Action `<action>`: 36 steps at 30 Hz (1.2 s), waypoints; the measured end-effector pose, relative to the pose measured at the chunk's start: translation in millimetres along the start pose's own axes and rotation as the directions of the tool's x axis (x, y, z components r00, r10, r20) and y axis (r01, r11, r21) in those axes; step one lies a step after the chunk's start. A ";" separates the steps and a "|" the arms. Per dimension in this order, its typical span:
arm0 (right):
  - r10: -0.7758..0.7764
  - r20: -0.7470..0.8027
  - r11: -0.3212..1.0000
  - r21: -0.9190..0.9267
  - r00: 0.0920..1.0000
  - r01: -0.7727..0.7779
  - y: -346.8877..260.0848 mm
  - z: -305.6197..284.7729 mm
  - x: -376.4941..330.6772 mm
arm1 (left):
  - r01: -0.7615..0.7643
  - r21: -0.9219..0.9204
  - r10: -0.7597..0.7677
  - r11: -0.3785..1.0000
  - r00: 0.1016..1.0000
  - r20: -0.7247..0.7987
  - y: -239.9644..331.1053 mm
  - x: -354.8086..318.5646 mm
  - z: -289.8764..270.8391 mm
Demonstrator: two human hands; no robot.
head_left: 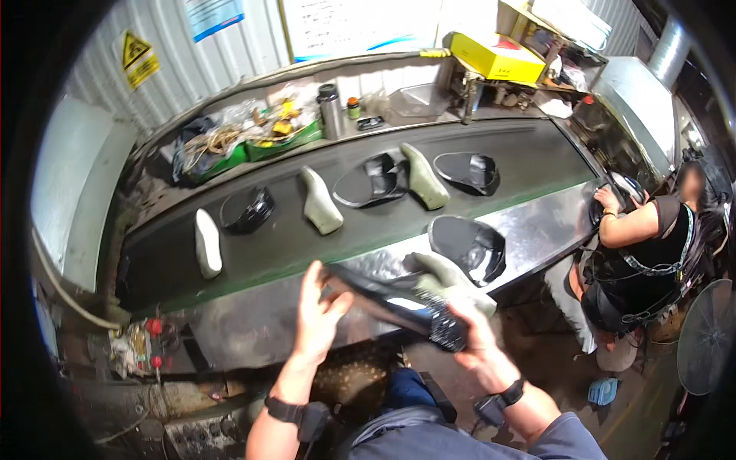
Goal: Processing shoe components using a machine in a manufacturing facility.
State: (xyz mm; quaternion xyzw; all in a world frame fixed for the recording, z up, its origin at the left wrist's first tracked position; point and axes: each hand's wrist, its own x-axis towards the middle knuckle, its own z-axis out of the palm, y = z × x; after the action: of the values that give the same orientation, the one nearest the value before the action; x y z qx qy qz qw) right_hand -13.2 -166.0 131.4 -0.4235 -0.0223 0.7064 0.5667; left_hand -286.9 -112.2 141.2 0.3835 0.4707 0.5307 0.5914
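A glossy black shoe upper (383,297), smeared by motion, is held slantwise in front of me over the near edge of the metal table. My left hand (318,314) has its thumb and fingers about the upper's left end. At the crinkled, shiny right end, my right hand (477,337) is closed on it. Just behind the upper, a pale green shoe last (448,276) lies on the metal ledge. Another black upper (469,244) rests beside that last. What my hidden fingertips touch underneath cannot be seen.
A dark conveyor belt (284,261) carries several lasts and black uppers. Behind it stand a steel flask (330,111), a green tray of clutter (284,138) and a yellow box (498,57). A co-worker (640,238) sits at the right end, by a fan (705,336).
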 end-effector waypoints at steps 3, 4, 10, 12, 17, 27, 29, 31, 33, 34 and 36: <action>-0.425 -0.118 0.902 -0.142 0.898 0.408 -109.9 -40.8 52.5 | 0.131 0.168 -0.151 0.977 0.981 0.119 -35.1 67.1 56.9; -0.372 -0.087 0.926 -0.101 0.924 0.363 -149.6 -73.4 79.5 | 0.155 0.231 -0.203 0.961 0.959 0.199 -46.1 91.3 70.1; -0.503 -0.346 0.864 -0.200 0.792 0.462 -332.2 -265.9 181.0 | 0.062 0.511 -0.266 0.858 0.903 0.337 -145.0 235.6 180.8; -0.487 -0.686 0.872 -0.348 0.541 0.343 -336.2 -273.4 202.6 | 0.036 0.654 -0.227 0.756 0.951 0.211 -176.4 286.2 187.3; -0.971 -0.053 0.060 -0.998 0.235 0.024 -271.0 -221.3 205.2 | 0.398 0.686 -0.232 0.609 0.916 -0.326 -193.9 361.2 259.3; -0.861 -0.121 0.094 -0.992 0.494 -0.078 -304.4 -162.3 438.6 | 0.766 -0.114 -0.692 0.633 0.626 0.359 -144.0 344.2 211.8; -0.852 -0.353 0.410 -0.909 0.386 0.073 -310.9 -187.2 457.2 | 0.699 -0.113 -0.640 0.706 0.699 0.320 -106.2 282.9 158.9; -0.587 -0.461 0.782 -0.535 0.665 0.319 -315.8 -181.4 471.7 | 0.649 -0.312 -0.517 0.694 0.750 0.413 -77.5 220.2 69.6; -0.317 -0.159 0.949 -0.044 0.935 0.314 -276.3 -118.4 471.6 | 0.635 -0.438 -0.366 0.636 0.748 0.553 -30.6 152.6 14.1; -0.158 -0.411 0.985 0.005 0.898 0.175 -271.7 -106.8 458.0 | 0.588 -0.400 -0.399 0.703 0.792 0.462 -9.2 123.7 12.3; -0.103 -0.114 0.987 0.107 0.988 0.116 -267.6 -91.4 443.2 | 0.620 -0.192 -0.565 0.760 0.778 0.276 -7.2 76.8 -28.4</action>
State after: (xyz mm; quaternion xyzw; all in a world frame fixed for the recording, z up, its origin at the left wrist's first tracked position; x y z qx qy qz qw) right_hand 253.5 251.7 -44.3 -0.4263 0.0253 0.6503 0.6282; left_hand -312.9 -38.6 115.5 0.1805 0.4279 0.3330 0.8206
